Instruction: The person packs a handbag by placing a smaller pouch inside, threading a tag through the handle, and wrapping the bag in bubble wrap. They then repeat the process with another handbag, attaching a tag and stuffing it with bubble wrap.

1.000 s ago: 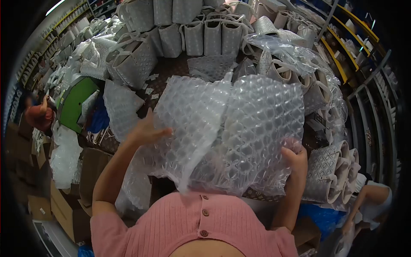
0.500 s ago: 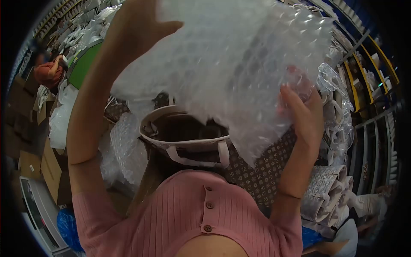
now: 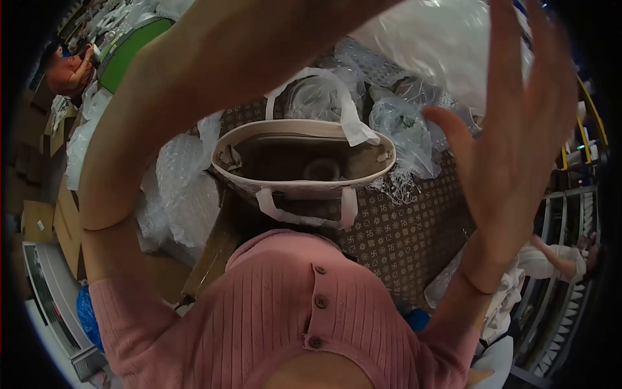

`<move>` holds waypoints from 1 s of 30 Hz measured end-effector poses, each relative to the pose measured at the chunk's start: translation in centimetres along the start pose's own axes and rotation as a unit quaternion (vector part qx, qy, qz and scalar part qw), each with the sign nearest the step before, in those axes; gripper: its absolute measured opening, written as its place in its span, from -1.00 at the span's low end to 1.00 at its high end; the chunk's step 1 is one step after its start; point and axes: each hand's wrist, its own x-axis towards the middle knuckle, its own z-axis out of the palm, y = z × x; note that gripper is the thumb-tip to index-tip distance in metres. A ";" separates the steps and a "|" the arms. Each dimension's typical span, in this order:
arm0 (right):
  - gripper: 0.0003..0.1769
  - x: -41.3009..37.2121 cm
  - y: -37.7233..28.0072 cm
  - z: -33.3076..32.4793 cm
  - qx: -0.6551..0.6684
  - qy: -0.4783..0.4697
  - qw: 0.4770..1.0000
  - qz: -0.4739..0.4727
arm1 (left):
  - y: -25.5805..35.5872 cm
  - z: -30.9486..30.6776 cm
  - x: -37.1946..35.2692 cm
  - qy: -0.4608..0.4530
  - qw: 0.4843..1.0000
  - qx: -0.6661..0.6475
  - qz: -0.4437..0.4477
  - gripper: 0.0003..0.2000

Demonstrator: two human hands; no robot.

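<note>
**Both arms raised over an open tote bag**

The person's right hand is lifted high at the right of the view, palm flat and fingers spread apart, clamped on nothing. Behind its fingertips, at the top edge, hangs a clear bubble-wrap sheet. Whether the fingers touch it cannot be told. The left arm crosses the view from lower left to the top, and the left hand lies beyond the frame, so its grip cannot be told.

Below the arms, just in front of the person's pink ribbed buttoned top, a cream open-topped tote bag stands upright on a brown patterned table covering. Its mouth gapes wide and one pale strap handle hangs over the near rim. A heap of crumpled bubble wrap lies just beside the bag on its left, and clear plastic bags lie behind it.

Far off at the upper left sits another person in a red top, near a green board.
</note>
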 end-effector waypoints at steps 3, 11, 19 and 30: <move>-0.26 1.0 1.0 -1.2 -0.116 -0.049 0.992 -0.003 | 0.3 -0.4 -0.6 0.023 0.998 0.018 0.057 -0.55; -0.45 2.3 5.3 -3.0 0.132 -0.068 0.980 0.134 | 6.8 0.4 -13.1 -0.014 0.921 -0.283 -0.266 -0.78; -0.41 0.7 10.9 7.2 -0.005 -0.156 0.986 -0.051 | 9.2 4.8 -19.3 -0.179 0.785 -0.419 -0.420 -0.47; -0.33 1.4 9.4 8.3 -0.123 -0.331 0.923 -0.152 | 7.0 4.5 -18.9 -0.163 0.638 -0.578 -0.481 -0.27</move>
